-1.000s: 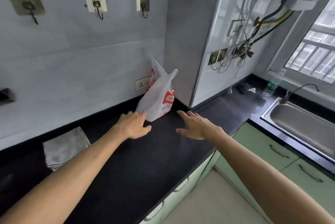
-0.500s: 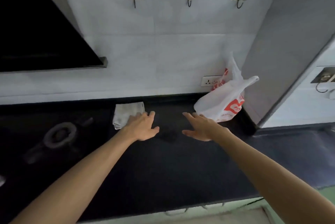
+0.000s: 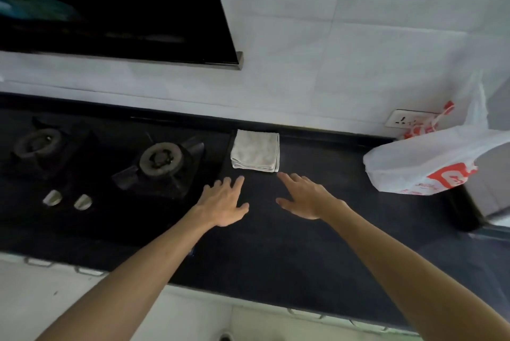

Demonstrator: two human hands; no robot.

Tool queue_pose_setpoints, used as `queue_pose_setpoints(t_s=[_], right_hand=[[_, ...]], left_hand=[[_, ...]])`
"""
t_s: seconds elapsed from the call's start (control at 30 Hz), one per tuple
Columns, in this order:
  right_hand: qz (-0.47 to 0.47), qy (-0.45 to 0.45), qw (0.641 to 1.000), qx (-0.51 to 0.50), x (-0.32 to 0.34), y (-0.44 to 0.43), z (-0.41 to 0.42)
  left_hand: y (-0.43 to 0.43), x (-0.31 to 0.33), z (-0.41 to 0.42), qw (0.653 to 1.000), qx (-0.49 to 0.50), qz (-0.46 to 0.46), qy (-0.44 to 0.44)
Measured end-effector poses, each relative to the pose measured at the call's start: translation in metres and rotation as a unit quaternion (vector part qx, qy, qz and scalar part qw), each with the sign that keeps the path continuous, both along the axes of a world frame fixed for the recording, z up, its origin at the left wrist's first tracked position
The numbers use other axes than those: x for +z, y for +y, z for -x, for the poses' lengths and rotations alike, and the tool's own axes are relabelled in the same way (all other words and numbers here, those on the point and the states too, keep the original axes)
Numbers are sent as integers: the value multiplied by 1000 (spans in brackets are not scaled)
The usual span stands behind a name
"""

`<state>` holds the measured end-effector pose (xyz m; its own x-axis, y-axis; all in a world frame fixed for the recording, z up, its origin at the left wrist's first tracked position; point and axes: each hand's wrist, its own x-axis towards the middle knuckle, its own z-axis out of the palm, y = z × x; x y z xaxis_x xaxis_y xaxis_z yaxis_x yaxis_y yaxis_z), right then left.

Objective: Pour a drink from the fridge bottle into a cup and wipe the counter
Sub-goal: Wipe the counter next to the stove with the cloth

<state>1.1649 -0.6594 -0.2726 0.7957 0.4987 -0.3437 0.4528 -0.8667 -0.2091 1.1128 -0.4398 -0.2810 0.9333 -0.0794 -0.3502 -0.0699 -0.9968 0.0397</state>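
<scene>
A folded grey-white cloth (image 3: 256, 150) lies on the black counter (image 3: 303, 244) against the back wall, just right of the stove. My left hand (image 3: 223, 202) hovers a little in front of the cloth's left corner, fingers straight and spread, holding nothing. My right hand (image 3: 302, 197) reaches toward the cloth's right corner, fingers extended, index tip just short of it, also empty. No bottle or cup is in view.
A black two-burner gas stove (image 3: 160, 161) with two white knobs (image 3: 67, 199) fills the counter's left. A white and red plastic bag (image 3: 430, 164) sits at the right by a wall socket (image 3: 405, 119). A dark range hood (image 3: 116, 9) hangs above the stove.
My view has swung left, from the sink corner to the stove. Both hands moved left with it, from beside the plastic bag to just in front of the cloth.
</scene>
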Motion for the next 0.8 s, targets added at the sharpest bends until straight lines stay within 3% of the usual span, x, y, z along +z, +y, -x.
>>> queue_pose_setpoints(t_s=[0.33, 0.53, 0.8], right_hand=[[11, 28, 999, -22, -45, 27, -15], [5, -8, 999, -36, -94, 36, -10], [-74, -54, 994, -58, -135, 48, -27]], left_hand=[[13, -72, -10, 998, 23, 41, 42], [10, -138, 13, 994, 98, 48, 16], [16, -172, 18, 996, 43, 48, -58]])
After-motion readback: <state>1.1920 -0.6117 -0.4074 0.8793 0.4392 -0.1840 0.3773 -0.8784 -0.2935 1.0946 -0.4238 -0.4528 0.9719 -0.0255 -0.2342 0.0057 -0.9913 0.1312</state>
